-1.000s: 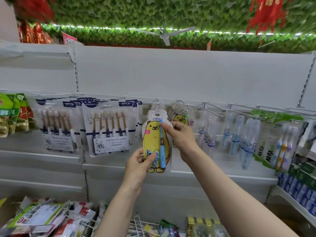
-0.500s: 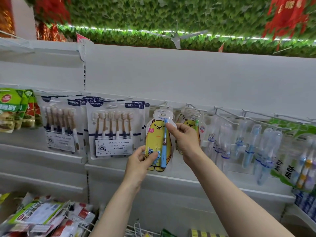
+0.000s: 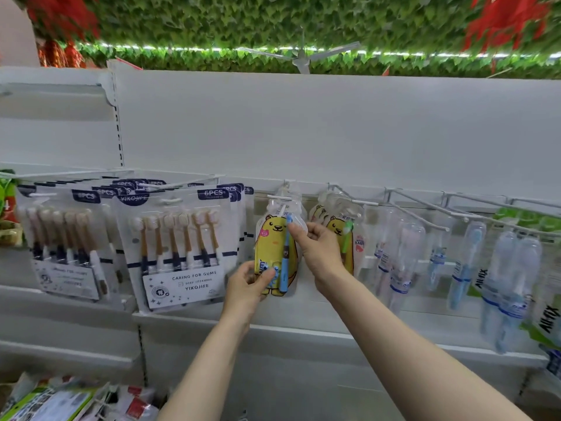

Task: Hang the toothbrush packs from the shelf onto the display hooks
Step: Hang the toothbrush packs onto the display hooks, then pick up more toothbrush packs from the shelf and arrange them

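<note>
Both hands are up at the white display wall. The left hand (image 3: 247, 284) pinches the bottom corner of a yellow bear toothbrush pack (image 3: 274, 253), thumb across its front. The right hand (image 3: 315, 247) grips the pack's upper right edge. The pack's clear top sits at a white hook (image 3: 280, 196). Just right hang more bear packs (image 3: 340, 226); to the left, six-brush packs (image 3: 182, 247); far right, clear tube packs (image 3: 403, 253).
</note>
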